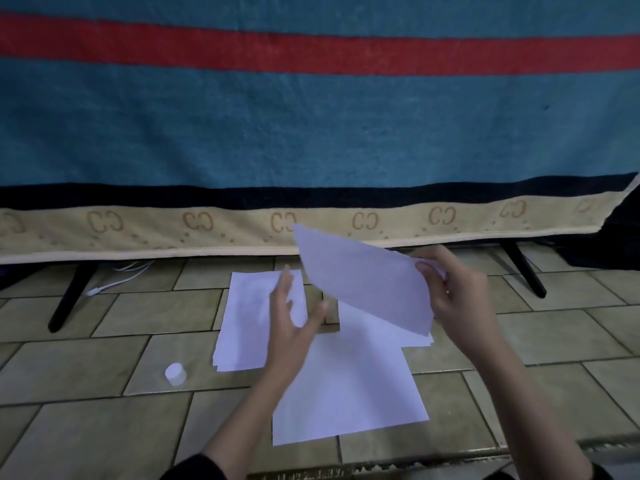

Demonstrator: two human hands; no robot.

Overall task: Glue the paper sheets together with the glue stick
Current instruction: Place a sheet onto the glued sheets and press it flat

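Note:
My right hand (457, 292) pinches the right edge of a white paper sheet (363, 278) and holds it tilted in the air above the floor. My left hand (294, 313) hovers with straight fingers just left of that sheet, holding nothing. Under the hands, a single white sheet (349, 386) lies flat on the tiled floor. A stack of white sheets (246, 323) lies to the left, and another stack (381, 327) shows under the lifted sheet. A small white cylinder, a cap or the glue stick (175, 374), stands on the floor at the left.
A blue, red and beige cloth (311, 133) hangs over a stand with black legs (69, 296) (526, 275) right behind the papers. A white cable (117, 278) lies on the floor at the back left.

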